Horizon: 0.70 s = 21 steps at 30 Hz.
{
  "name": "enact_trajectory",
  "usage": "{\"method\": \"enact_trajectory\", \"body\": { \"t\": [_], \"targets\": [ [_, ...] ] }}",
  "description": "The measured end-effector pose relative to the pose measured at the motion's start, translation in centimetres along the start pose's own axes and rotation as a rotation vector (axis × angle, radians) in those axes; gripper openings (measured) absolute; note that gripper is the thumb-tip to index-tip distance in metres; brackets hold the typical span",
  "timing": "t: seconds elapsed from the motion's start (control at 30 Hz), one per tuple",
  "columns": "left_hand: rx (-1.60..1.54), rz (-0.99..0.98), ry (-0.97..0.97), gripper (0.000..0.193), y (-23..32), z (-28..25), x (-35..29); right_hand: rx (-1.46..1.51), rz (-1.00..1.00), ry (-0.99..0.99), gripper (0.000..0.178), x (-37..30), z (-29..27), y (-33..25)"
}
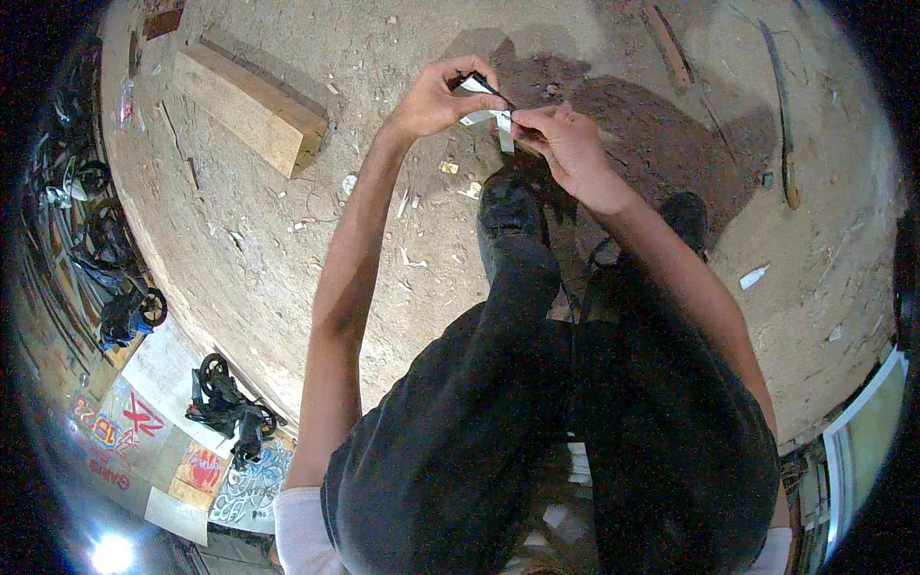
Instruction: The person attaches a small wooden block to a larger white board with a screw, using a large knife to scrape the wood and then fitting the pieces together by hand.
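My left hand (433, 100) is closed around a small dark object with white parts (474, 84), held out in front above the dirt floor. Its exact kind is too small to make out. At the object's right end, the thumb and fingers of my right hand (572, 149) are pinched together, nearly meeting my left fingertips. Whatever lies inside that pinch is hidden by the fingers. A white strip (506, 136) hangs down between the two hands, just above my dark shoe (511, 206).
A squared wooden beam (251, 110) lies on the dirt floor (402, 297) at the far left. Long thin sticks (781, 115) lie at the far right, and a small white bottle-like piece (753, 278) at the right. Black wheeled items (230, 407) stand by painted boards (201, 470) at the left.
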<state>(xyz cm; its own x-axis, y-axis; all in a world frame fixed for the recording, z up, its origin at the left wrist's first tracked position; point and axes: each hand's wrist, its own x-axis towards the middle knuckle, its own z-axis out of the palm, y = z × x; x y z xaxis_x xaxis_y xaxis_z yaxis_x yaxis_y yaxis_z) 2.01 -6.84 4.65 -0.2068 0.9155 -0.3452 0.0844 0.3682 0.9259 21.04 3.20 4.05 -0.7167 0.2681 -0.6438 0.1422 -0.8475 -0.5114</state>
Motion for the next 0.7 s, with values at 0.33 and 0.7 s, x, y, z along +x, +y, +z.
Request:
{"method": "enact_trajectory", "body": {
  "t": [0.33, 0.7],
  "targets": [
    [-0.001, -0.028, -0.014, 0.018, 0.0, 0.0, 0.2, 0.096, 0.018, 0.127, 0.01, 0.1, -0.1, 1.2],
    [0.012, 0.031, -0.012, 0.017, -0.3, 0.0, 0.1, -0.186, -0.131, 0.133, 0.019, 1.1, -0.4, 2.3]
  ]
}}
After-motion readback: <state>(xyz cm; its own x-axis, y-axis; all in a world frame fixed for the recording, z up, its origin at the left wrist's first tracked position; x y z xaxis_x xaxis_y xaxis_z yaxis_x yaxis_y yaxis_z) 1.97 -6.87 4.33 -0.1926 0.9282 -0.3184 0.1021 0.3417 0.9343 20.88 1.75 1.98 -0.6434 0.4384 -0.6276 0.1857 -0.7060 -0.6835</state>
